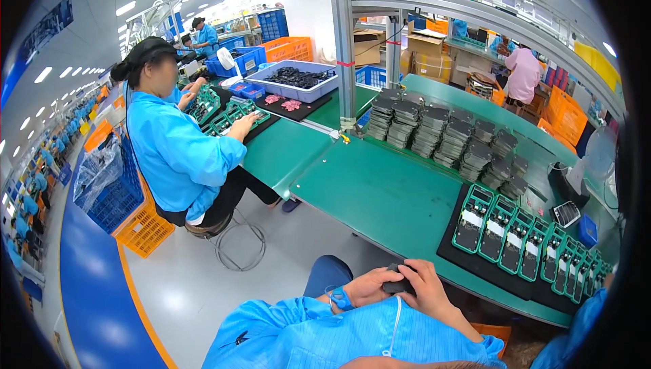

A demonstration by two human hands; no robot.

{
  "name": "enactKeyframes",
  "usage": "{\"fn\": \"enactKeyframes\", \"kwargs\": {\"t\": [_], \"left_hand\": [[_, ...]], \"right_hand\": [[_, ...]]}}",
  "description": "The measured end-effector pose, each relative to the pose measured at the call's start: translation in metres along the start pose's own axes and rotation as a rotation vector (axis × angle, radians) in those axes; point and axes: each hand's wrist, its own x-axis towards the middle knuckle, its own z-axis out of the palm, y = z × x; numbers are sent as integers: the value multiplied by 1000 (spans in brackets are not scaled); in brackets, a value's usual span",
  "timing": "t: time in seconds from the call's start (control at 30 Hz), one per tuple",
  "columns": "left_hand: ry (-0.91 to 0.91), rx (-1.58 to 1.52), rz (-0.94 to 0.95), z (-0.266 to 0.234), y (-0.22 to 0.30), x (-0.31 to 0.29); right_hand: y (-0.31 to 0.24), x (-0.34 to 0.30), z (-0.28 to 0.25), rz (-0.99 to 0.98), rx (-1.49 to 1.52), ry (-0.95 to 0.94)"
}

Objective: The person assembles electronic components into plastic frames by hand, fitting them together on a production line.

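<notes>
Flanking both hands: green fixtures (stacked trays beyond)

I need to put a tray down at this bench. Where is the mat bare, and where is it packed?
Bare green mat lies between the near table edge, the stacks of dark parts and the row of green fixtures. The right end around the fixtures is crowded. Both hands hold a small dark part.

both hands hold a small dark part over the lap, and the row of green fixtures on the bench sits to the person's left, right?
Not quite. The head view shows the green fixtures to the person's right. Both hands, left and right, do hold the dark part over the lap.
</notes>
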Motion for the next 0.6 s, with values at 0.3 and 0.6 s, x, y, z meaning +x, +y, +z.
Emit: {"fn": "enactKeyframes", "kwargs": {"t": [0.3, 0.6], "left_hand": [[-164, -191, 10, -4, -4, -5], [-103, -255, -5, -17, -9, -15]], "right_hand": [[4, 3, 4, 4, 135, 104], [-3, 15, 11, 19, 193, 50]]}}
